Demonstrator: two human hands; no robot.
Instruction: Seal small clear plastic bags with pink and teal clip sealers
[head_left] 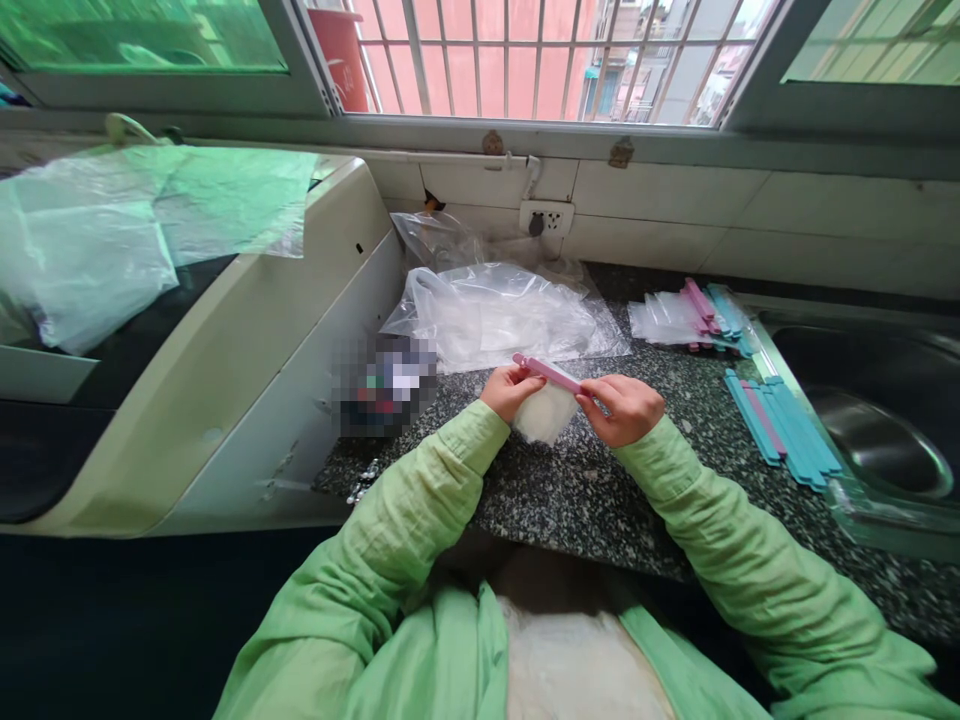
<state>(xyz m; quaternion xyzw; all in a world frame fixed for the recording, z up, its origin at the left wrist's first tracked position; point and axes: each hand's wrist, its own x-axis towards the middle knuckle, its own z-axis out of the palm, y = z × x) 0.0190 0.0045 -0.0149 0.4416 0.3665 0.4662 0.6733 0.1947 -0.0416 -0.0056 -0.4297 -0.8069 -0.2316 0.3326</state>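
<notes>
Between my two hands is a pink bag sealing clip [551,374], tilted down to the right. A small translucent plastic bag [546,412] hangs below it. My left hand [511,391] pinches the clip near its left end, thumb along the bag's upper edge. My right hand [621,407] is closed on the clip's right end. To the right, several blue clips and a pink one lie side by side as a row of loose clips [784,430]. Behind them is a pile of clear bags with pink and blue clips on them [701,318].
A heap of clear plastic bags [510,312] lies behind my hands on the speckled counter [555,500]. A pixelated object [386,388] is at left, beside a large cream machine [247,350] draped with plastic sheets. The sink [885,420] is at right; a wall socket [556,218] is behind.
</notes>
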